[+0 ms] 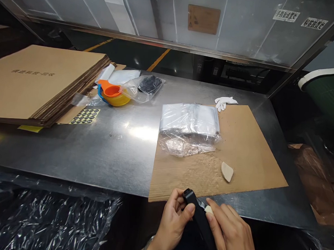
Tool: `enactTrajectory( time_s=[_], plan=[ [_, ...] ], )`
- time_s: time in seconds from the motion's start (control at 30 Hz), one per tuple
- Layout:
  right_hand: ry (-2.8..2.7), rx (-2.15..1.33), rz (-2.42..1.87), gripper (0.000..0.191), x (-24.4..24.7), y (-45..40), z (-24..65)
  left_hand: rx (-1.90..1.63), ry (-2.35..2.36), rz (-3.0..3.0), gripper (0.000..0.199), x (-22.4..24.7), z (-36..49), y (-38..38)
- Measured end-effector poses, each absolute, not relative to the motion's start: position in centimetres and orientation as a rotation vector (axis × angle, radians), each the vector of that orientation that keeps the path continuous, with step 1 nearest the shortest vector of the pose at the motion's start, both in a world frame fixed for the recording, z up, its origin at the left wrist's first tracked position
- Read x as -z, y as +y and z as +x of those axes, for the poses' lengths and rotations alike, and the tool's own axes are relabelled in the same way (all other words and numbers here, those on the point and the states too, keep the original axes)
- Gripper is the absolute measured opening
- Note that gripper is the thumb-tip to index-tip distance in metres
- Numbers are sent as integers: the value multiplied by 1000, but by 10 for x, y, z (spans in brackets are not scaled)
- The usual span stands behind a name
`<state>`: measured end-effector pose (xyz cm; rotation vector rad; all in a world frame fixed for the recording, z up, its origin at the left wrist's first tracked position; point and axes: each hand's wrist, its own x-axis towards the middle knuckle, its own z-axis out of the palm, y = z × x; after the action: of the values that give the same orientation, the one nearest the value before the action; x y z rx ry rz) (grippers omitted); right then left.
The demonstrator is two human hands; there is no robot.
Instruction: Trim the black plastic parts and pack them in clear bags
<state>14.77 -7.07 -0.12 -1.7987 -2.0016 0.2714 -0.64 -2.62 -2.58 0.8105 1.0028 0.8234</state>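
At the table's front edge my left hand [170,224] is closed around the upper end of a long black plastic part [202,225], thumb on its near face. The part is tilted, its lower end running down behind my right hand. My right hand [231,230] pinches a small pale pad [208,209] against the part's side; most of the pad is hidden by the fingers. A beige wedge-shaped piece [227,172] lies on the cardboard sheet [255,152] just beyond my hands. Farther back on that sheet rests a pack of clear plastic bags [189,120].
A white glove [225,103] lies at the sheet's back edge. Left of it on the metal table [121,148] are orange and yellow tape rolls [116,96], a bag with a black item [150,85], round stickers [85,116] and stacked cardboard [46,81]. Black plastic sheeting [47,215] hangs front left.
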Motion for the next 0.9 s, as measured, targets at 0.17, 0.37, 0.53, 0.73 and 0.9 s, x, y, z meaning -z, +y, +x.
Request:
enactTrajectory(
  time_s=[0.17, 0.37, 0.53, 0.73, 0.9],
  plan=[
    [-1803, -703, -1866, 29, 6, -67, 153, -826, 991, 797, 37, 27, -6, -24],
    [-1403, -1286, -1699, 30, 0, -57, 156, -791, 929, 707, 33, 34, -5, -24],
    [-1189, -1553, -1516, 35, 1, -42, 146, -740, 905, 726, 37, 33, -7, -25],
    [-1089, -1691, -1514, 38, 27, -23, 138, -742, 796, 727, 35, 24, -12, -24],
    [-1268, -1326, -1752, 35, 54, -14, 146, -779, 878, 517, 36, 23, -11, -25]
  ],
)
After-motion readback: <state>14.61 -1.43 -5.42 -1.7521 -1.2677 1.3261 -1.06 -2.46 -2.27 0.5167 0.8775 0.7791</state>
